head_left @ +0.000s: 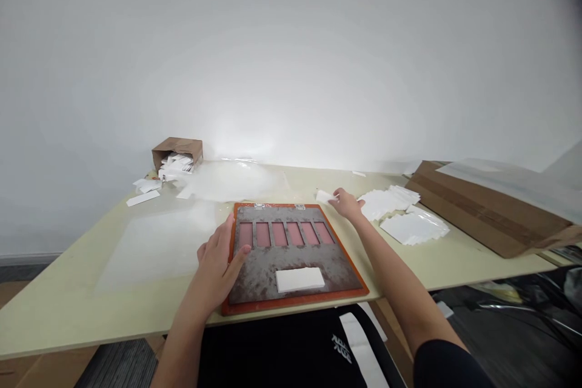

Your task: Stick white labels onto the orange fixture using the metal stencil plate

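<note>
A dark metal plate in an orange-red frame [300, 304] lies at the table's near edge, with a row of several pink rectangular slots [279, 234] and two hinges along its far side. On its lower part rests a small stack of white cards [300, 279]. My left hand [221, 257] lies on the frame's left side, fingers stretched and thumb on the plate. Beyond the frame's far right corner, my right hand [346, 204] has its fingertips closed on a white card [324, 196]. Fanned white cards [386, 201] lie just right of that hand.
More white cards [414, 227] lie at the right, beside a large cardboard box [491, 212]. Clear plastic sheets [159, 242] cover the table's left part. A small cardboard box [179, 145] full of white pieces stands at the back left, with loose white strips [143, 197] before it.
</note>
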`<state>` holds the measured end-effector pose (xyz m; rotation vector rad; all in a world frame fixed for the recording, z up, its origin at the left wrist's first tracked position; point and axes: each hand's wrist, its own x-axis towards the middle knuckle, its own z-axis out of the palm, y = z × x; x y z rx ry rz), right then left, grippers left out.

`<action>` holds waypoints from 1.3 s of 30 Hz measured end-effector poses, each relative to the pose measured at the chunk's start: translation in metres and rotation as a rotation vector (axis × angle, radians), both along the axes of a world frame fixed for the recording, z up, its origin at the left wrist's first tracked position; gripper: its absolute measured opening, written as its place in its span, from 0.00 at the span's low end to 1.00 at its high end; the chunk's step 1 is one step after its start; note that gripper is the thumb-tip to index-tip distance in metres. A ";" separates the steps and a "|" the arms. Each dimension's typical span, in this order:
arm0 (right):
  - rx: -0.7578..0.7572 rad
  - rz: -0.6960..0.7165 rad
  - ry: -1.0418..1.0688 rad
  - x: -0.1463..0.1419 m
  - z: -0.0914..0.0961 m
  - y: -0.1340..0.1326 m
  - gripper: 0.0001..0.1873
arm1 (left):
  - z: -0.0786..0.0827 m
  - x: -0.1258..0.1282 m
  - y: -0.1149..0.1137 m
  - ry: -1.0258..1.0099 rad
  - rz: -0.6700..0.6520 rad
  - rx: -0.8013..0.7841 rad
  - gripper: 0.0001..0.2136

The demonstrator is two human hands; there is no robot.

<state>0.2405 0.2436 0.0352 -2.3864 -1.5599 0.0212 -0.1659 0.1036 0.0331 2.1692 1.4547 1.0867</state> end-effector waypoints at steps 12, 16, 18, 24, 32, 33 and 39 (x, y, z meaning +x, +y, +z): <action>-0.038 0.055 -0.034 -0.020 0.004 -0.007 0.15 | 0.002 0.000 -0.001 0.014 0.012 -0.004 0.30; -0.016 0.073 0.021 -0.033 0.016 -0.010 0.12 | 0.001 0.000 -0.001 0.023 0.027 -0.013 0.30; 0.009 0.104 0.097 -0.045 0.025 -0.008 0.10 | 0.002 0.001 -0.001 0.044 0.037 -0.012 0.29; 0.047 0.420 0.502 -0.133 0.052 0.003 0.11 | 0.005 0.001 0.000 0.025 0.144 0.128 0.22; -0.149 1.019 1.078 -0.251 0.045 -0.038 0.16 | 0.005 -0.018 0.005 -0.376 0.319 0.014 0.26; -0.165 1.076 1.134 -0.255 0.042 -0.043 0.17 | 0.006 -0.020 0.005 -0.393 0.314 0.008 0.24; 0.070 1.179 0.884 -0.252 0.032 -0.060 0.13 | 0.006 -0.016 0.004 -0.363 0.251 0.029 0.14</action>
